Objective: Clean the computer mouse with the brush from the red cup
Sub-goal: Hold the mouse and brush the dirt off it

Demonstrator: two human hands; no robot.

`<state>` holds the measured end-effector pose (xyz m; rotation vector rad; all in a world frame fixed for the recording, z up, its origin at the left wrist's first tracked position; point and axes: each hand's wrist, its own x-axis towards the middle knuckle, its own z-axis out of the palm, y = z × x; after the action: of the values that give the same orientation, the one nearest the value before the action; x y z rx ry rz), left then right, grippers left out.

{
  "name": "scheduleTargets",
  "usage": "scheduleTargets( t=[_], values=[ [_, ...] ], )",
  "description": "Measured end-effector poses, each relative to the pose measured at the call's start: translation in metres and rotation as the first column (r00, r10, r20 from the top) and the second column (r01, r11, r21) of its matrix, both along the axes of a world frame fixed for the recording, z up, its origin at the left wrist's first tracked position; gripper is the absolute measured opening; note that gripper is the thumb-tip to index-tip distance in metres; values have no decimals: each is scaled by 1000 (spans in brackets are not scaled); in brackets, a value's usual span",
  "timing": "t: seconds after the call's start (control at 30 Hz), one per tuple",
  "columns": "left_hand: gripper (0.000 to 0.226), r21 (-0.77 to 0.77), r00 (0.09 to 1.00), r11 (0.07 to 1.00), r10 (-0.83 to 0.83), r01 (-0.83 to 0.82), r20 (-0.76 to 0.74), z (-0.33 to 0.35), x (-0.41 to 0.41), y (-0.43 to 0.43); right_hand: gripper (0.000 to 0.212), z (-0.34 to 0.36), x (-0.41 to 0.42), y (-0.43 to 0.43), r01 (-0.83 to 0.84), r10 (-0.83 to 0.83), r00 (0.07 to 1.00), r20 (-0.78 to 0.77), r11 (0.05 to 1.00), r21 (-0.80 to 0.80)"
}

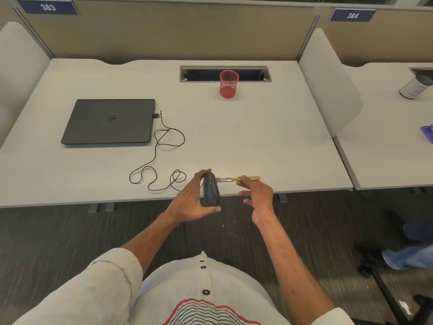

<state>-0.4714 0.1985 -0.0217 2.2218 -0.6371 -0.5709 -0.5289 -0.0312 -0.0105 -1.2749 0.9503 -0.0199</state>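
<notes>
Brushing step in hand: left hand [191,200], fingers [199,175] curled round mouse [210,192] held on end; right hand [259,195] pinches brush [230,179], bristles at mouse. Next: light strokes, mouse turned.

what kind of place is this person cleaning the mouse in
Probably an open-plan office or study hall with numbered workstations: the partition panels carry a 383 sign and a 384 sign, the desk has a built-in cable hatch, and a closed Dell laptop lies on it.
</notes>
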Motion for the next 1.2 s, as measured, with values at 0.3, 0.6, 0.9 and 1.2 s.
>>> scheduleTargets(
  t=[0.3,0.6,0.9,1.2],
  values=[
    [133,-5,1000,1000,-5,5,29,5,1,0,14,3,-1,11,-50,50,998,46,999,2],
    [130,50,1000,999,7,-7,1,5,1,1,10,10,-3,10,-34,45,994,95,993,-109],
    [125,17,993,1000,-12,11,118,6,6,0,8,9,-4,16,-34,38,997,61,997,-69],
    [130,85,998,996,23,-28,57,6,8,1,8,13,-1,16,-26,37,995,87,992,-124]
  ],
)
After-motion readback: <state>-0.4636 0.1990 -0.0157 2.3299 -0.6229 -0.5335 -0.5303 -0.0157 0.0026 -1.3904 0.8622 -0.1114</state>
